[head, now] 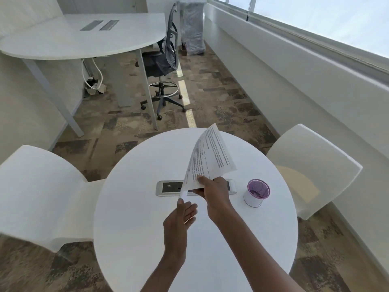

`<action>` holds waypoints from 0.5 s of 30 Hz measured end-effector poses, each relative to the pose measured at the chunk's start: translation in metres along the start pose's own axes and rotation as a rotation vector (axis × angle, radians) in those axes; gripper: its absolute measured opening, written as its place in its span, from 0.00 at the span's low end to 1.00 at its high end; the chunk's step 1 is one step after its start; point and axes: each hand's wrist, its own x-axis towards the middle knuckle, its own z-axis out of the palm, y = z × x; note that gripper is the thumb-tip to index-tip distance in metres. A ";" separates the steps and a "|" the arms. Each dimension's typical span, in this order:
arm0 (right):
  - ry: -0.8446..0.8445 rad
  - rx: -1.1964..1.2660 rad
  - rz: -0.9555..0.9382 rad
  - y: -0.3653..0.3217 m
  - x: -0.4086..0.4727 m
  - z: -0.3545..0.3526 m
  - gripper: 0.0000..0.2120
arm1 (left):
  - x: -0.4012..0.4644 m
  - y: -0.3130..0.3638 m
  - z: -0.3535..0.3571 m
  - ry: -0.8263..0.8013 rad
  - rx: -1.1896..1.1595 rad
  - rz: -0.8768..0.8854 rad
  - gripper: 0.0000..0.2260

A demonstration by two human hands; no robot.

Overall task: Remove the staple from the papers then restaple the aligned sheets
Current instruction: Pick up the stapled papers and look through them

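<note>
Desk: round white desk (130, 207), carries the work; kept near bare, prob. so the sheets can be laid flat and squared up.
Side chairs: two white moulded chairs (37, 192), one each side of the desk, not in use.
Papers: white printed sheets (210, 157), held up in the air above the desk middle, tilted, far end fanned out. I judge they are lifted so the stapled corner comes near the other hand; the staple itself is too small to see.
Power panel: grey metal socket panel (168, 187) set in the desk top, partly hidden under the papers.
Right hand: right hand (212, 194), fingers pinching the near corner of the papers, thumb on top; this keeps the stack together.
Left hand: left hand (185, 213), just beside the low edge of the papers, fingers loosely spread, palm up, holding nothing I can tell.
Cup: small white cup with purple inside (255, 193), on the desk to the right, apart from the hands; contents unclear.
Stage: early, staple removal not yet begun, I think. No stapler or remover in view.
</note>
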 end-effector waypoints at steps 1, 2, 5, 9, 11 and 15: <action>-0.009 0.003 -0.002 0.000 0.000 -0.003 0.09 | 0.004 0.005 0.004 -0.038 -0.163 -0.109 0.20; -0.016 0.005 -0.004 0.000 0.001 -0.006 0.08 | 0.009 0.010 0.008 -0.061 -0.299 -0.168 0.20; -0.017 0.015 0.003 0.000 0.002 -0.017 0.09 | 0.018 0.017 0.014 -0.047 -0.575 -0.252 0.15; -0.044 -0.021 0.034 0.002 0.005 -0.035 0.11 | 0.023 0.016 0.023 -0.043 -0.647 -0.317 0.14; -0.054 -0.034 0.045 0.004 0.007 -0.045 0.13 | 0.024 0.013 0.026 -0.035 -0.606 -0.317 0.14; -0.073 -0.071 0.064 0.009 0.012 -0.064 0.14 | 0.025 0.002 0.025 -0.029 -0.484 -0.298 0.14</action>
